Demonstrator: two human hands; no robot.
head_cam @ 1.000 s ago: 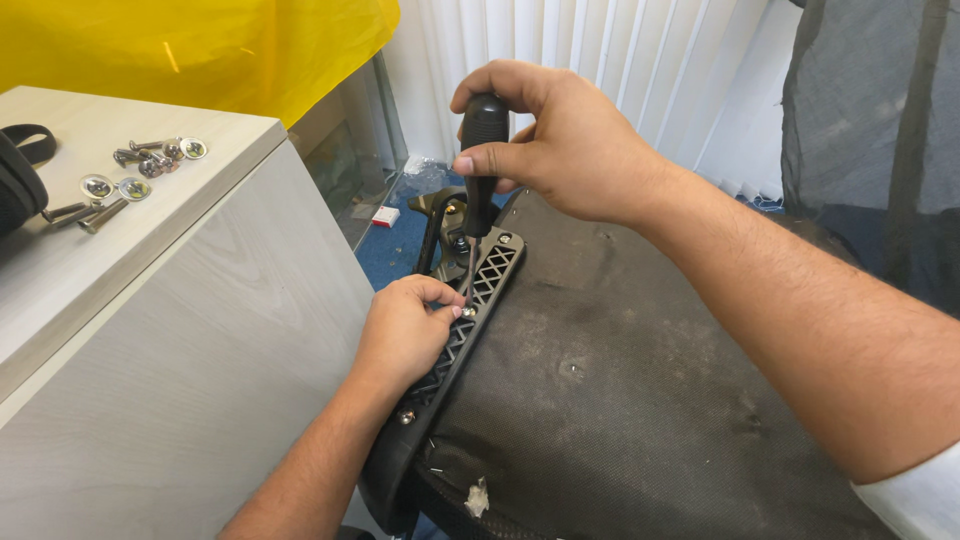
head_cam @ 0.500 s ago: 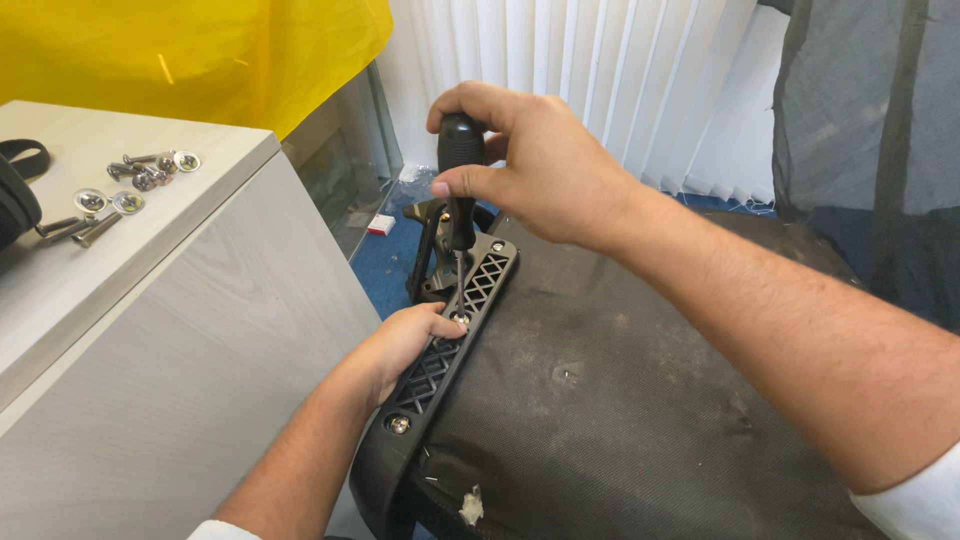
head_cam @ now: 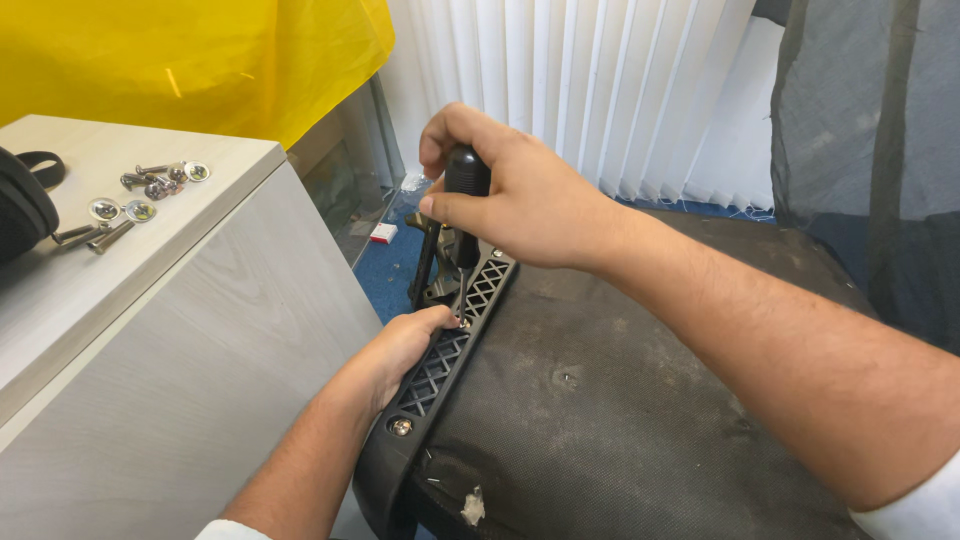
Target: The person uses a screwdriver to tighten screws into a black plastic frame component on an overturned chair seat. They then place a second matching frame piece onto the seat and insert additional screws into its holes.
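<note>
Right hand wrapped tight around the black rounded handle of a screwdriver, shaft held nearly upright, tip down at the black plastic lattice-patterned frame piece that runs along the edge of a dark, worn fabric seat panel. Left hand resting on that lattice piece just beside the tip, fingers curled down over its edge, thumb almost touching the shaft; nothing loose visibly pinched there. A round silver screw head seated in the lattice piece lower down, nearer the camera. To the left, a pale wood-grain cabinet, with loose silver bolts and washers scattered on top, well apart from both hands. Yellow plastic sheet behind the cabinet, white vertical blinds further back.
</note>
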